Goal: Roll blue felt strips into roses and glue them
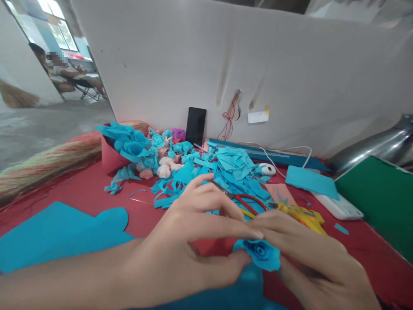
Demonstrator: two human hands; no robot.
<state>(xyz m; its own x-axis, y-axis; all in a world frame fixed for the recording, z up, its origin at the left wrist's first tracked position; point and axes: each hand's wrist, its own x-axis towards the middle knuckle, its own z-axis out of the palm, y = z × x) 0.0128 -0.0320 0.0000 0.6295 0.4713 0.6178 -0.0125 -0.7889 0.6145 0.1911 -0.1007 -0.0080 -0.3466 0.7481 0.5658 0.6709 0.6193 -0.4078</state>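
A small blue paper rose (260,252) with a coiled centre sits between my two hands, low and right of the middle. My left hand (201,232) pinches its left edge with thumb and index finger, the other fingers raised and bent. From the right, my right hand (309,249) grips the flower, its fingertips meeting the left index finger; part of its hold is hidden. Beneath my hands lies blue paper (235,292). Just beyond them are red-handled scissors (250,201) and a yellow glue gun (303,216).
Blue paper strips (230,165) and finished paper flowers (158,159) heap on the red tabletop (80,185). A phone (195,125) leans on the white panel (161,64). Green board (380,206) stands right; large blue paper (64,232) lies left. People (71,75) sit in the background.
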